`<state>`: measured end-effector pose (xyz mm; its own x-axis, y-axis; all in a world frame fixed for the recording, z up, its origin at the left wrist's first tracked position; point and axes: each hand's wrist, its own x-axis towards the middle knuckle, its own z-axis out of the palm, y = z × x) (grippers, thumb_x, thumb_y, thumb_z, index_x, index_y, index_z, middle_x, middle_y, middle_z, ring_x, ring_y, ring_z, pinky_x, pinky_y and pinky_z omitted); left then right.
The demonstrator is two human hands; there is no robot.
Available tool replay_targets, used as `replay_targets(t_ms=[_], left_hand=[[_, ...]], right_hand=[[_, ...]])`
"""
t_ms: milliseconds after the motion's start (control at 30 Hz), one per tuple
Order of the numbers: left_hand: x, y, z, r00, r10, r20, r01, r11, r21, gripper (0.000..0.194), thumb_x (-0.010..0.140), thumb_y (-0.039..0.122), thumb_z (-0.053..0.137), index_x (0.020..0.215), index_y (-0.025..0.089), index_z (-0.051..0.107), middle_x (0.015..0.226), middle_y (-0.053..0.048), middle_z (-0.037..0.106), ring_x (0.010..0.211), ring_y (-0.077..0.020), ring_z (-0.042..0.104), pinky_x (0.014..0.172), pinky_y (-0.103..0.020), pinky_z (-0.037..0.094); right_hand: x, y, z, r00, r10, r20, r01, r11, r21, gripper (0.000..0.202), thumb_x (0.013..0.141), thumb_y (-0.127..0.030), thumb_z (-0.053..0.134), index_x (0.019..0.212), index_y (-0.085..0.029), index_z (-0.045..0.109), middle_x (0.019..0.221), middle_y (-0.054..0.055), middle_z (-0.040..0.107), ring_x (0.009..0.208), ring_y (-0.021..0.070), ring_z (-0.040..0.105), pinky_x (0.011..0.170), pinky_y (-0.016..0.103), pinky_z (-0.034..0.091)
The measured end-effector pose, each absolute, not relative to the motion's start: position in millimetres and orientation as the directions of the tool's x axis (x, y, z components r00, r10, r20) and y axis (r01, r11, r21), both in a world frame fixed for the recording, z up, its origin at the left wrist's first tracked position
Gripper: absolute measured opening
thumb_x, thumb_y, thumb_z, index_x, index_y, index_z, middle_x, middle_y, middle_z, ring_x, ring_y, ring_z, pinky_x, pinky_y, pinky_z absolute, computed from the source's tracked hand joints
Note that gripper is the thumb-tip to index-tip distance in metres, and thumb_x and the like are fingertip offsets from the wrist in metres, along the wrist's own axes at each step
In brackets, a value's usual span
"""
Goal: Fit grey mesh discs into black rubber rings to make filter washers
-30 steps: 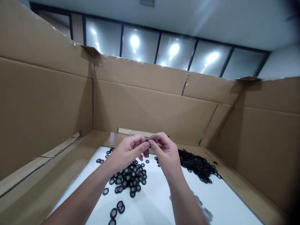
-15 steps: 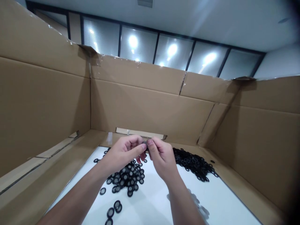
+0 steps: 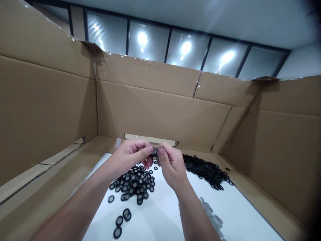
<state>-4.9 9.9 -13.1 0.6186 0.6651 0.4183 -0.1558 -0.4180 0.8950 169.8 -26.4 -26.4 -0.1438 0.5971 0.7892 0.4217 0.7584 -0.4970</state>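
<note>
Washer (image 3: 154,151), basically black ring, flat grey middle, is pinched between left hand (image 3: 132,156) and right hand (image 3: 173,164) fingertips.

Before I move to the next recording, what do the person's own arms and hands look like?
The left hand and right hand are ungloved. Both forearms are bare, with no sleeve, watch or bracelet in view; no ring shows on the visible fingers.

Small round washer (image 3: 154,151), black rim, grey middle, face turned partly toward me, edges partly hidden, pinched by my left hand (image 3: 131,154) and right hand (image 3: 173,164), raised, in line with the board (image 3: 157,217)'s far edge
</note>
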Motion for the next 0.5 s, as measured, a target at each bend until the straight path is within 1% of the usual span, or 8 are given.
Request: replay_targets(t_ms=[100,300,400,500], left_hand=[[-4.4,10.4,-14.5,0.612,0.669,0.422,-0.142,-0.431,0.891,0.027,0.096,0.038,0.057,0.087,0.014,0.066,0.074,-0.002,0.066,0.070,-0.0114,0.063,0.067,-0.023,0.053],[-7.3,6.4,-8.1,0.614,0.668,0.422,-0.023,-0.519,0.854,0.030,0.097,0.039,0.055,0.084,0.014,0.065,0.078,-0.004,0.067,0.074,-0.0128,0.064,0.070,-0.025,0.052],[-8.1,4.5,-6.4,0.612,0.665,0.428,0.013,-0.550,0.835,0.031,0.096,0.039,0.056,0.080,0.014,0.065,0.074,-0.003,0.067,0.072,-0.0125,0.064,0.069,-0.024,0.051],[-5.6,3.2,-8.0,0.592,0.675,0.440,-0.006,-0.543,0.840,0.032,0.097,0.040,0.054,0.078,0.015,0.061,0.071,-0.002,0.066,0.070,-0.0124,0.064,0.068,-0.024,0.050]], right_hand=[[165.0,-25.5,-28.6,-0.110,0.576,0.810,0.434,0.761,-0.482,0.034,0.100,-0.031,0.046,0.068,-0.020,0.043,0.059,-0.005,0.045,0.054,0.0087,0.042,0.053,0.022,0.032],[164.2,-26.9,-28.3,-0.075,0.538,0.839,0.487,0.754,-0.440,0.031,0.100,-0.026,0.043,0.069,-0.020,0.042,0.060,-0.005,0.042,0.054,0.0088,0.039,0.053,0.023,0.031],[166.0,-27.0,-28.5,-0.071,0.537,0.841,0.492,0.752,-0.438,0.032,0.101,-0.028,0.043,0.069,-0.021,0.043,0.060,-0.004,0.042,0.054,0.0094,0.040,0.053,0.023,0.032],[166.4,-25.9,-29.6,-0.070,0.570,0.819,0.470,0.743,-0.476,0.035,0.102,-0.033,0.041,0.069,-0.021,0.042,0.059,-0.004,0.045,0.053,0.0100,0.042,0.053,0.024,0.033]])
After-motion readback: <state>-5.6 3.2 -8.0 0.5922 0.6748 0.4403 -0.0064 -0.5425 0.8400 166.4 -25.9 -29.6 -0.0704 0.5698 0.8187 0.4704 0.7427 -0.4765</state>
